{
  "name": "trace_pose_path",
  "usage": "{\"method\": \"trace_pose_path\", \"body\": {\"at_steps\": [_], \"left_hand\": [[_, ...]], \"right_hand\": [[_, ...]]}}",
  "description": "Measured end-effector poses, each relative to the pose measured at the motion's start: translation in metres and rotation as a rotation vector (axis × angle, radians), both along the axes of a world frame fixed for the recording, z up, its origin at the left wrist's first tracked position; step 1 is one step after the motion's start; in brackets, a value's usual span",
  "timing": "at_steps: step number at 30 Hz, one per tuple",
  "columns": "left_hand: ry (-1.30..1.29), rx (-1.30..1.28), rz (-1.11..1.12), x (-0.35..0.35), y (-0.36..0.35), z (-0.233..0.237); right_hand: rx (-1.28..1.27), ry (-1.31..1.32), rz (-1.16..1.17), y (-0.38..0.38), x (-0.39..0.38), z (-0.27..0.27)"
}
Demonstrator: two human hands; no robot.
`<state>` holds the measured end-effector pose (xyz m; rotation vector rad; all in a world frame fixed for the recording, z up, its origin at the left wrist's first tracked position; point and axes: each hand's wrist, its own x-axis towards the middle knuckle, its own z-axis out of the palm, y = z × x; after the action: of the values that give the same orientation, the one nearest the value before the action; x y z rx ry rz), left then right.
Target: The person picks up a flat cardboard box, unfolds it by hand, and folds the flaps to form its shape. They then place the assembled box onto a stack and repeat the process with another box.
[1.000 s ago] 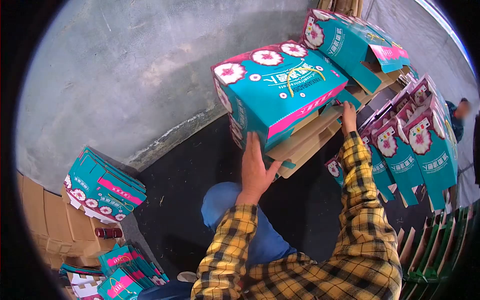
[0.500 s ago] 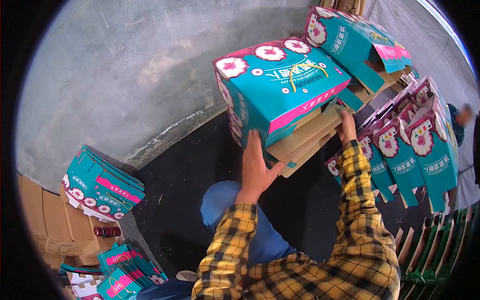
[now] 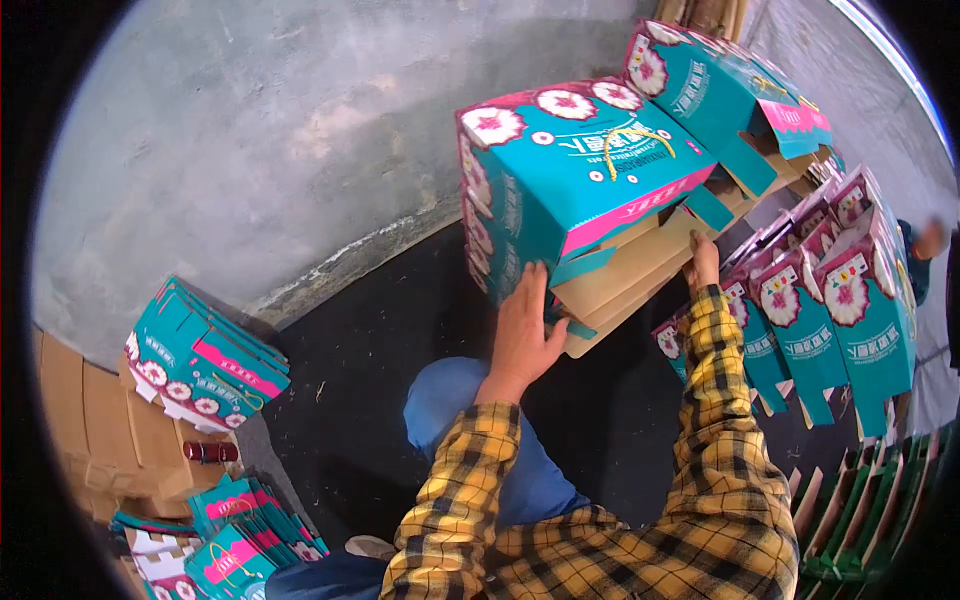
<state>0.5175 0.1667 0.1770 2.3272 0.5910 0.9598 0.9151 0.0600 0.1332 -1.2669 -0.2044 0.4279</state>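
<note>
Here the box [image 3: 585, 170] sits between the hands: left hand [image 3: 525, 325] flat on its near corner, fingers apart; right hand [image 3: 702, 262] at its flaps, grip hidden.

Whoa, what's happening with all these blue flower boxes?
A person in a yellow checked shirt holds up a teal flower box, tipped on its side. The left hand lies flat against its side, and the right hand touches the brown flaps at its open bottom. More made-up boxes stand at the right. Flat ones are stacked at the left, by the grey wall.
</note>
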Motion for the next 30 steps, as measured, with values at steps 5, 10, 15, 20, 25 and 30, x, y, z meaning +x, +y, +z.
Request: {"method": "trace_pose_path", "body": {"at_steps": [5,10,15,20,25,30], "left_hand": [[-0.102,0.051,0.162,-0.012,-0.004,0.003],[-0.213,0.111,0.171,-0.048,-0.013,0.016],[0.208,0.294,0.149,-0.143,-0.061,0.010],[0.523,0.109,-0.092,-0.236,-0.141,-0.013],[0.313,-0.488,0.028,-0.317,-0.197,0.003],[-0.263,-0.327,0.837,-0.432,-0.234,0.063]], "right_hand": [[0.033,-0.018,0.044,-0.013,-0.029,0.013],[-0.150,-0.182,-0.160,-0.050,-0.051,0.010],[-0.179,-0.884,-0.180,-0.060,-0.160,0.049],[-0.215,-1.545,0.280,-0.025,-0.326,0.101],[-0.152,-1.849,0.971,0.026,-0.454,0.080],[-0.108,-2.023,1.052,0.056,-0.490,0.069]]}}
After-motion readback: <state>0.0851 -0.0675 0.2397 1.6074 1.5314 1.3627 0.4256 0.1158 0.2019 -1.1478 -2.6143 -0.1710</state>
